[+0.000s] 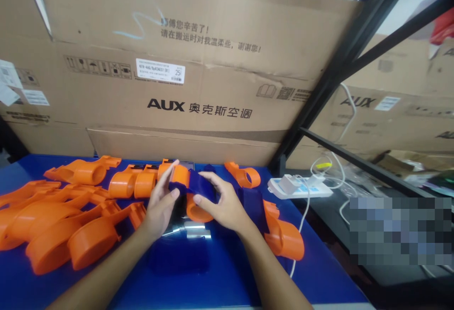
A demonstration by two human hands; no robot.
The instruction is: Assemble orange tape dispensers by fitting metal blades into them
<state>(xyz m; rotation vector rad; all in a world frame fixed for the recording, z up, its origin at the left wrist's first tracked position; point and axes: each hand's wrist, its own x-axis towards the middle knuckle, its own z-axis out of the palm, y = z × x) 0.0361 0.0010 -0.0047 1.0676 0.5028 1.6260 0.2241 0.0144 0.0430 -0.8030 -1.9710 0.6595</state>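
Near the middle of the blue table, both hands are on one item: an orange plastic ring part [180, 176] with a dark blue band-like piece [200, 186] across it. My left hand [161, 206] curves round its left side, thumb against the blue piece. My right hand [224, 204] grips the blue piece from the right, thumb in front and fingers behind. Just below the hands shows an orange ring [199, 211]; whether it belongs to the same item I cannot tell. Right of my right hand lie another dark blue piece [252, 206] and orange ring parts [285, 239].
Several orange ring parts [92, 243] are heaped on the table's [227, 284] left, with more along its back edge. A white power strip [301, 188] with cables sits at the right edge. Behind stand a cardboard sheet [213, 78] and a black metal frame [328, 71].
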